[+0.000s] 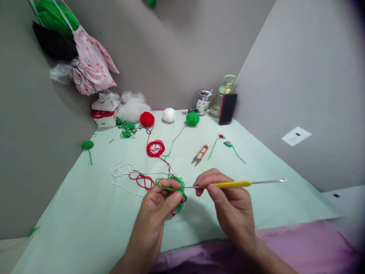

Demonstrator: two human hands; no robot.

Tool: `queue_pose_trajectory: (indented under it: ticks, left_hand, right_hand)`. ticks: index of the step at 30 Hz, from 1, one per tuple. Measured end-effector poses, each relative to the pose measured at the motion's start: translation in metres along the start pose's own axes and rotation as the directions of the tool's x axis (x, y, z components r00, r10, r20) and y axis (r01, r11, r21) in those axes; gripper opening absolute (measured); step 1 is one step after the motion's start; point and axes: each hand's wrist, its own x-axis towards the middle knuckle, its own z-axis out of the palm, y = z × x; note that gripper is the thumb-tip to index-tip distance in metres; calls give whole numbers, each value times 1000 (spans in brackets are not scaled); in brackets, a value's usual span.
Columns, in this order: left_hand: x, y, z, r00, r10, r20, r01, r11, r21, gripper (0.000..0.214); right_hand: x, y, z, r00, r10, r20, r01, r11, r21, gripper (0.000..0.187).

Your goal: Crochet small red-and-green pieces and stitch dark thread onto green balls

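Note:
My right hand [228, 201] is closed around the yellow grip of a double-ended crochet hook [234, 184]. Its thin metal shaft points left to the fingers of my left hand [161, 205]. Those fingers pinch a small crochet piece [182, 198] of green yarn with a bit of red, and green yarn runs over the index finger. The hook's tip is hidden at the left fingertips. Below and behind the piece hangs a tangle of green yarn [178, 180], with white and red strands leading into it.
Behind lie a red yarn ball [147, 119], a white yarn ball [169, 115], a green yarn ball [192, 118] and a red yarn coil [155, 148]. Thread snips [200, 155] and two small crocheted pieces [227, 144] rest right. A phone [228, 109] leans against a bottle [216, 104].

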Motion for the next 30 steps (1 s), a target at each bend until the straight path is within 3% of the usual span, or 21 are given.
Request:
queue_pose_trajectory:
  ticks: [7, 11, 14, 16, 19, 21, 23, 25, 27, 28, 30]
  left_hand:
    - [-2, 1, 5, 999, 28, 16, -28, 1000, 6, 20]
    - [0, -1, 6, 997, 28, 74, -27, 1000, -5, 33]
    - [3, -1, 6, 989, 26, 145, -27, 1000, 8, 30]
    - [4, 3, 5, 979, 13, 206, -23, 999, 46, 28]
    - [9, 21, 2, 935, -62, 350, -8, 981, 196, 32]
    - [16, 42, -5, 889, -119, 442, -60, 927, 371, 37]
    - [29, 71, -17, 880, -157, 447, -149, 804, 576, 38]
    - [45, 105, -32, 928, -29, 373, -256, 677, 690, 30]
    - [63, 142, -49, 932, 245, 266, -357, 509, 783, 33]
    - [71, 159, -57, 902, 383, 198, -364, 431, 826, 36]
    - [83, 187, -73, 770, 632, 94, -424, 396, 815, 46]
  right_hand:
    - [1, -2, 4, 1000, -11, 22, 11, 1000, -27, 19]
    - [0, 0, 10, 999, -4, 47, 6, 1000, -26, 15]
    - [-5, 2, 11, 999, -38, 18, 39, 992, -117, 16]
    - [-11, 2, 10, 991, -131, 0, 127, 961, -247, 25]
    - [-12, -1, 2, 971, -237, -9, 215, 895, -392, 38]
    - [-5, -3, -8, 983, -156, -91, 120, 942, -314, 32]
    - [8, -7, -24, 972, 16, -233, -34, 997, -72, 17]
    - [23, -12, -44, 913, 202, -355, -131, 968, 213, 8]
    - [35, -17, -63, 849, 350, -395, -160, 884, 439, 18]
    - [39, -19, -71, 831, 393, -393, -148, 838, 525, 22]
    - [42, -22, -79, 820, 433, -374, -121, 770, 627, 26]
